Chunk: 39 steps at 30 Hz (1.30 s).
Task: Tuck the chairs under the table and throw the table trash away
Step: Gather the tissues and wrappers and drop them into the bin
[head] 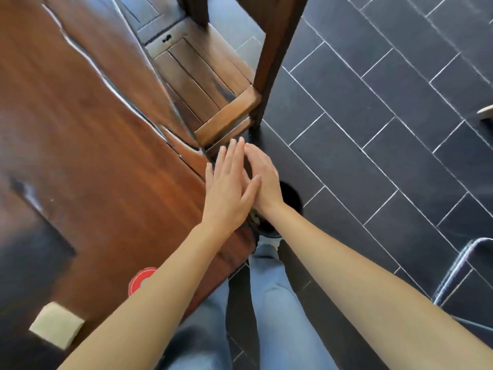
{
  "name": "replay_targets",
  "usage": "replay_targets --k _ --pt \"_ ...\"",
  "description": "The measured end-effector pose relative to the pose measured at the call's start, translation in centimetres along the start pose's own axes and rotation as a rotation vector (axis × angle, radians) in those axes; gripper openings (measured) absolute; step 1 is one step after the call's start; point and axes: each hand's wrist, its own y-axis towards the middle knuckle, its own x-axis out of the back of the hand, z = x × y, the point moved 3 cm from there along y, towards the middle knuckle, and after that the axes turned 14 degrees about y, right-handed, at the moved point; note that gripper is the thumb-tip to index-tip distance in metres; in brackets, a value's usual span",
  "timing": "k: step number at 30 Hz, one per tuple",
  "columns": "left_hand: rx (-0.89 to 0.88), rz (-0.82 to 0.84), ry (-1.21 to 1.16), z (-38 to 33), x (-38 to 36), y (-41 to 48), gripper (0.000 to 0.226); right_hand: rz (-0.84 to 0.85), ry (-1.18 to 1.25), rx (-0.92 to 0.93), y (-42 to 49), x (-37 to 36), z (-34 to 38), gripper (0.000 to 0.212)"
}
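Note:
My left hand (228,188) and my right hand (262,177) are held flat against each other, fingers straight, with nothing in them. They hover over a small black bin (289,198) on the floor by the table's corner. Some pale scraps show inside the bin below my left wrist. A wooden chair (210,84) stands partly under the brown wooden table (88,134), its seat still showing beyond the table edge. On the table near me lie a red round lid-like item (138,280) and a beige square pad (57,327).
Dark grey floor tiles (373,116) spread to the right. A metal chair frame (458,265) stands at the lower right. A pale wooden piece (485,112) pokes in at the right edge. My legs in blue jeans (269,303) stand beside the table.

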Motion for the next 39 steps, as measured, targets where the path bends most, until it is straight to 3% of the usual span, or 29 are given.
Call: replay_targets --k 6,9,14,17,19,27,33,39 --pt "0.180 -0.111 0.016 11.1 7.7 -7.6 0.063 0.104 -0.192 0.276 -2.6 -10.1 8.0 0.034" --pt "0.320 -0.139 0.059 17.3 10.2 -13.0 0.063 0.326 -0.229 0.414 -5.4 -15.4 9.6 0.033" --pt "0.583 -0.060 -0.078 25.3 11.4 -21.6 0.067 0.775 -0.340 0.563 -11.5 -22.8 9.5 0.037" --pt "0.622 -0.048 -0.105 27.3 10.7 -24.9 0.061 1.026 -0.464 0.633 -14.3 -25.6 8.3 0.055" --pt "0.658 -0.055 -0.109 27.9 9.9 -26.3 0.057 1.107 -0.557 0.657 -15.3 -26.7 7.3 0.068" --pt "0.713 -0.174 -0.103 28.3 7.0 -26.7 0.027 0.954 -0.541 0.667 -15.1 -28.1 6.1 0.052" --pt "0.833 -0.126 -0.282 28.4 7.4 -24.5 0.029 0.755 -0.476 0.694 -14.5 -26.1 4.5 0.026" --pt "0.856 -0.087 -0.465 25.2 6.9 -20.8 0.029 0.608 -0.180 0.445 -12.2 -21.5 4.8 0.022"
